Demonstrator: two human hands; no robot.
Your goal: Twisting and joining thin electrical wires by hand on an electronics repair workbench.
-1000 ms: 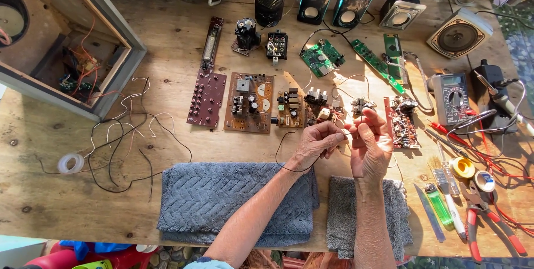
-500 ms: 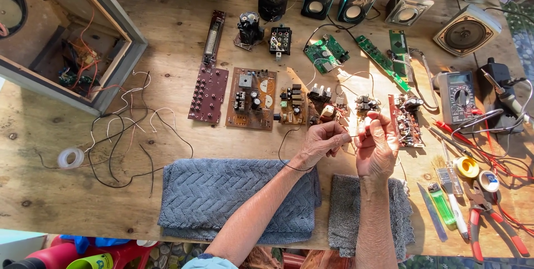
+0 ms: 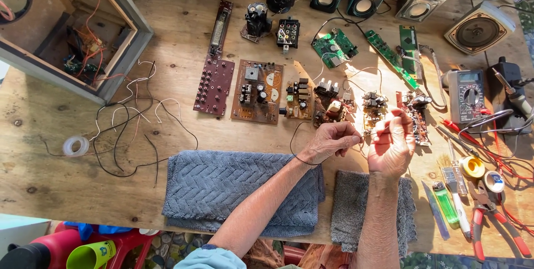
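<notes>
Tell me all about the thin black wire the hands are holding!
The thin black wire is dark and bendy. It curls in a loop over the wooden table, just above the blue-grey towel. The left hand pinches one end between its fingertips, close to the right hand.

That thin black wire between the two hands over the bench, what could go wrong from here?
1. The thin black wire loops loosely below the left hand; it might snag on the small circuit boards just beyond the fingers.
2. The right hand works close above a component-crowded board, so a slip could knock parts.
3. The red probe leads lie tangled nearby and could catch a wrist.
</notes>
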